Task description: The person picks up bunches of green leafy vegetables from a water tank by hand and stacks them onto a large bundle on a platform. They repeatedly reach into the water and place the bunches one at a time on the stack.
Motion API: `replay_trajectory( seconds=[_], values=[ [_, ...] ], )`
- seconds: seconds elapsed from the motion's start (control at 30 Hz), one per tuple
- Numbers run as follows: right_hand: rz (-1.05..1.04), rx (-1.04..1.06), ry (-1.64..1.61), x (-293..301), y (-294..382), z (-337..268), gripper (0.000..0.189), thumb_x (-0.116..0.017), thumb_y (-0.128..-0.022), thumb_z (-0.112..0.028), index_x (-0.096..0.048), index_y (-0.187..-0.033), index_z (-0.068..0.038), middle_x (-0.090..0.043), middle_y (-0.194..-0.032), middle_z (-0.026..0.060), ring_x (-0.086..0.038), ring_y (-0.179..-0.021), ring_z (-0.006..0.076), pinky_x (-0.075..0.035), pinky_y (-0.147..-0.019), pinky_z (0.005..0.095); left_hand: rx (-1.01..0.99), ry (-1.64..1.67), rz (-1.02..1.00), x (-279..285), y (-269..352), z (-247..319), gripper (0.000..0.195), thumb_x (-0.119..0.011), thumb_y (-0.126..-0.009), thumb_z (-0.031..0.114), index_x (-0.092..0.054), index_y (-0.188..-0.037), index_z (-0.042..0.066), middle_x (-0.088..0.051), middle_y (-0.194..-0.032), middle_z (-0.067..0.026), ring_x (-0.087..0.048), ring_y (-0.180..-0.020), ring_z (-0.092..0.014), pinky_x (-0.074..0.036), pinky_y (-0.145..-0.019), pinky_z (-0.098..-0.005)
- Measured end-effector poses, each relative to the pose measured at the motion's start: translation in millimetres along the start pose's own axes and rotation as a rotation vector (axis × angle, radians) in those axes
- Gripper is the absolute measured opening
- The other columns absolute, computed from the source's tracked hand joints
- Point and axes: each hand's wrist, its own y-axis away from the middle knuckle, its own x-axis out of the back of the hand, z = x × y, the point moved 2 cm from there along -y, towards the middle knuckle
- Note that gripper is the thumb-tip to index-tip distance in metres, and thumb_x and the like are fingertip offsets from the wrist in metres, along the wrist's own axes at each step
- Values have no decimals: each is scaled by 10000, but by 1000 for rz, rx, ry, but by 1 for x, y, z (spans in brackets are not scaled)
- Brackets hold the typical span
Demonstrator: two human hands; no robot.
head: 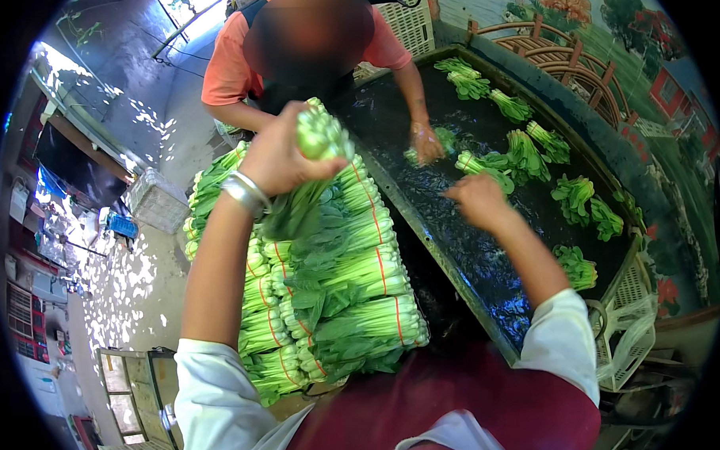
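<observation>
My left hand (283,156), with a bangle at the wrist, grips a bundle of leafy greens (321,134), its pale stalk ends up, above a tall stack of bundles (361,272) tied with red bands. My right hand (475,200) is over the dark water of a long trough (422,232), beside a floating bundle (486,164); its fingers are partly hidden, and I cannot tell whether it holds anything. More bundles (527,153) float along the trough's far side.
Across from me a co-worker in an orange shirt has one hand (425,142) at the water on a bundle. A plastic crate (625,329) stands by the trough's right end. A pale crate (157,199) is on the floor at left, and a metal-framed rack (125,394) stands lower left.
</observation>
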Motion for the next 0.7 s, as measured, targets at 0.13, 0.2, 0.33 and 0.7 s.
replay_trajectory(
  seconds=[0.13, 0.2, 0.33, 0.7],
  values=[
    [252, 151, -720, -75, 2, -67, 635, -611, -1016, -358, -434, -1527, -26, -456, -1555, 234, -461, -1419, 385, -333, -1202, 475, 134, -395, -270, -89, 0, -74, 1094, -905, -649, 536, -409, -1431, -47, -647, -1253, -324, -656, -1164, -431, -512, -1012, -447],
    [185, 178, -954, -96, 21, -97, 794, -616, -1012, -413, -291, -1582, 34, -318, -1621, 285, -301, -1524, 387, -239, -1250, 453, 266, -199, -322, -124, 1, -98, 1104, -900, -627, 581, -458, -1429, -36, -670, -1232, -310, -667, -1171, -412, -516, -1024, -439],
    [241, 142, -1162, -98, 84, -121, 1081, -729, -913, -500, -133, -1616, 65, -186, -1668, 290, -197, -1564, 398, -176, -1269, 462, 298, 29, -254, -156, -4, -116, 1054, -893, -695, 598, -470, -1439, -16, -667, -1257, -289, -659, -1198, -384, -493, -1043, -423],
    [282, 148, -1040, -112, 91, -129, 925, -803, -857, -220, -293, -1605, -28, -306, -1640, 213, -336, -1512, 376, -315, -1217, 443, 134, -157, -202, -187, -9, -84, 894, -682, -819, 724, -606, -1333, -3, -715, -1096, -268, -714, -1012, -382, -551, -890, -461]
  ],
)
